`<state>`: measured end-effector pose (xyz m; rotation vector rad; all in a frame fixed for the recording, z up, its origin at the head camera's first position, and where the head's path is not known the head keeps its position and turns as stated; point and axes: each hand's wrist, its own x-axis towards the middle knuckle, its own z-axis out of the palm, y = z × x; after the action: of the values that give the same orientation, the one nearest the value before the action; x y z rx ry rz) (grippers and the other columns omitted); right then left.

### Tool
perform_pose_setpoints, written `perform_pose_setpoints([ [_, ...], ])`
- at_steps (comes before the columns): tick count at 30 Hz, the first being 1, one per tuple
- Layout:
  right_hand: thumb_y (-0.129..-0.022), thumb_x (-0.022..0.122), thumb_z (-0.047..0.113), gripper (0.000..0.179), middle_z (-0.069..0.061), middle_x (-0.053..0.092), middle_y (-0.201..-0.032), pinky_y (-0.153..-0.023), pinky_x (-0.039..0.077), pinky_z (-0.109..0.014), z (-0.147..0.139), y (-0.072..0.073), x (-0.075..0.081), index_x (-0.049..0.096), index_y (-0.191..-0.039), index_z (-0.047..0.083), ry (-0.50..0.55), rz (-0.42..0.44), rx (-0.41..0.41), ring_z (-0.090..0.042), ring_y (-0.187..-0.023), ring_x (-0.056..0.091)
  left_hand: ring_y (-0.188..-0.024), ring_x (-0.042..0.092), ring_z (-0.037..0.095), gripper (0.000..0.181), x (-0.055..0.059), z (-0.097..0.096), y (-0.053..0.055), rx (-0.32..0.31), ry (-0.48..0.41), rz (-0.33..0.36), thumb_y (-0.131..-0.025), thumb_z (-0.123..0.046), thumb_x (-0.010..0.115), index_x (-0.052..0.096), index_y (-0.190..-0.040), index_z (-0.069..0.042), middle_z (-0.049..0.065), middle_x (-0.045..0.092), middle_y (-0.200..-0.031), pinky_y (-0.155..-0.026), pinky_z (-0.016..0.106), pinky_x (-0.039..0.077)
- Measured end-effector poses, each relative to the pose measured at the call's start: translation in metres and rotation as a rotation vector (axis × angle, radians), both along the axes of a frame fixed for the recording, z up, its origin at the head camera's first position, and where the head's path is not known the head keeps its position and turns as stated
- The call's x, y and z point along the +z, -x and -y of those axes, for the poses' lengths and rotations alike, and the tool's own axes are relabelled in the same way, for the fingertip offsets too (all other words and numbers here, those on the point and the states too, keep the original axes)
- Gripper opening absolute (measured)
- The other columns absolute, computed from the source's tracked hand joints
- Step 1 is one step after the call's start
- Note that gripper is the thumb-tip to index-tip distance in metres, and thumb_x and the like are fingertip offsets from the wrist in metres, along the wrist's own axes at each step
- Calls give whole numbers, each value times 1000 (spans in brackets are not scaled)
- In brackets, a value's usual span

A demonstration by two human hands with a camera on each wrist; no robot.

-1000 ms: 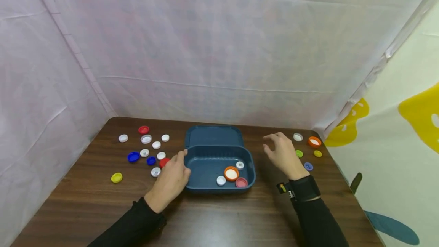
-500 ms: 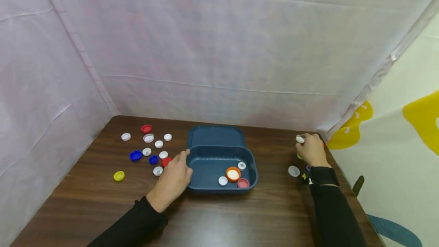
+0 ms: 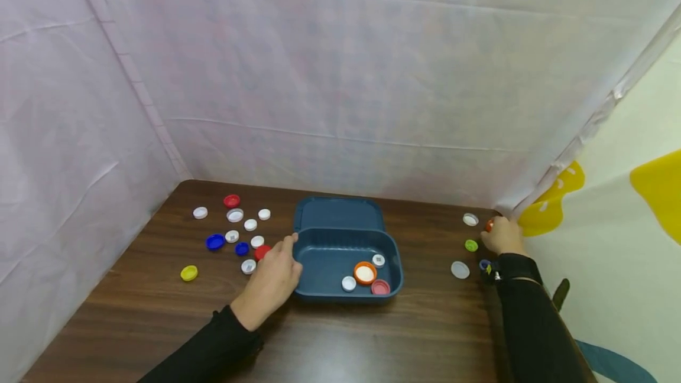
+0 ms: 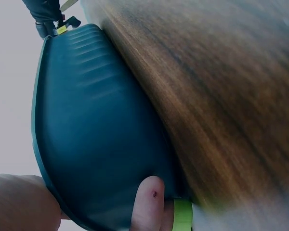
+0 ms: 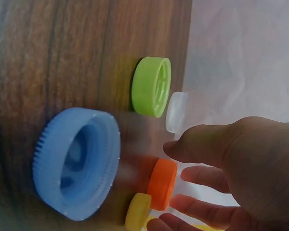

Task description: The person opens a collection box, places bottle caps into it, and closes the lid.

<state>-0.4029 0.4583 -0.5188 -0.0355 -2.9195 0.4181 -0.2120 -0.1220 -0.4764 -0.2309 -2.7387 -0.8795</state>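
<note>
My left hand (image 3: 272, 276) grips the left wall of an open blue-grey plastic box (image 3: 319, 297). In the left wrist view a finger (image 4: 148, 204) lies against the box's outer side. Inside the box are an orange cap with a white centre (image 3: 365, 273), a pink cap (image 3: 380, 287) and two small white caps. My right hand (image 3: 504, 236) reaches to an orange bottle cap (image 5: 163, 183) at the far right; its thumb and fingers are spread apart just by the cap. Near it lie a yellow cap (image 5: 138, 211), a lime green cap (image 5: 147, 86) and a ridged blue cap (image 5: 94, 120).
The box's lid (image 3: 340, 213) lies folded back. A white cap (image 3: 470, 219) and a translucent disc (image 3: 460, 269) are on the right. Several white, red, blue and yellow caps, among them a yellow one (image 3: 188, 273), are scattered left. Fabric walls (image 3: 340, 105) stand behind the brown table (image 3: 372, 341).
My right hand has moved right, past the white cap its fingers were at half a second ago, to the orange cap. My left hand has stayed on the box.
</note>
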Motion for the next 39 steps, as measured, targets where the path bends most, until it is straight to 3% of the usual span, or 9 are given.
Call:
perform_pose_setpoints([
  [3,-95,80,14,40,-36,70,-98,-90,52,-67,10,-11,17,70,-111,-22,20,63,-18,-55,-95,61,-88,76,28,53,0,0,1,-3,0,-1,-101,2,72,61,-153,12,32,76,-144,-79,47,71],
  [7,-94,81,13,41,-33,70,-97,-88,52,-63,17,-20,27,71,-112,-22,39,86,-30,-50,-91,61,-83,72,24,54,0,0,0,-2,-1,12,-103,2,72,60,-154,12,33,75,-143,-73,41,69],
  [13,-92,75,11,50,-49,63,-122,-105,51,-75,21,-28,27,67,-127,-24,102,78,-71,-65,-119,55,-78,68,21,53,0,-1,-3,-4,-4,18,-103,2,73,61,-154,12,32,77,-136,-68,37,65],
  [16,-92,75,12,52,-50,61,-124,-108,51,-76,21,-27,27,66,-129,-23,104,82,-86,-68,-123,54,-79,69,21,53,1,-1,-4,4,1,22,-103,2,74,61,-154,11,31,77,-134,-69,37,66],
  [23,-89,79,14,44,-42,71,-104,-92,56,-70,13,-19,20,70,-116,-20,56,13,-66,-65,-100,68,-81,69,22,53,3,-1,-4,5,10,1,-101,3,74,62,-153,11,31,77,-139,-69,38,66],
  [31,-95,77,21,61,-50,70,-130,-101,55,-78,6,-7,7,65,-137,-22,41,-27,-36,-73,-113,67,-82,70,22,53,0,-1,-1,3,5,-1,-102,2,74,61,-153,11,31,77,-139,-73,41,69],
  [39,-95,81,28,40,-34,76,-95,-85,59,-67,-8,16,-13,74,-95,-11,53,-19,-12,-57,-90,71,-83,72,23,51,-1,-1,-2,-10,-8,-13,-102,3,73,62,-151,12,32,77,-139,-75,43,71],
])
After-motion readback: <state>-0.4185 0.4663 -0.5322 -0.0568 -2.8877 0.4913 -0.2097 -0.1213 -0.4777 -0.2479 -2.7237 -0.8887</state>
